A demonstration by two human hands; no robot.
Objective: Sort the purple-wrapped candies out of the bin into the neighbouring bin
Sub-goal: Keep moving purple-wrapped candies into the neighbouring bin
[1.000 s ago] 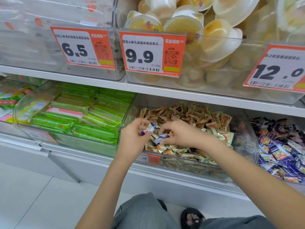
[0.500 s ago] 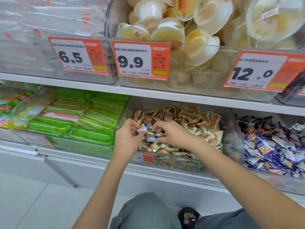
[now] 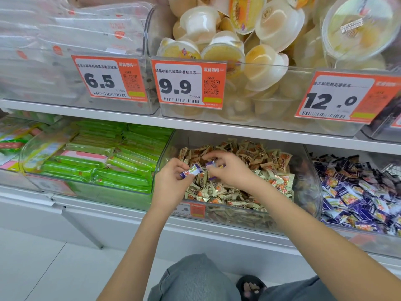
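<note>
The left hand (image 3: 173, 181) pinches one purple-wrapped candy (image 3: 191, 171) over the clear bin (image 3: 312, 192) of tan-wrapped sweets, while the right hand (image 3: 227, 170) curls round a second purple candy (image 3: 210, 163), mostly hidden by its fingers. The bin sits on a white shop shelf (image 3: 217, 127) above a pale tiled floor (image 3: 32, 268), beside the neighbouring bin (image 3: 358, 192) of purple candies, cut off at the right edge. Three orange price tags hang above.
</note>
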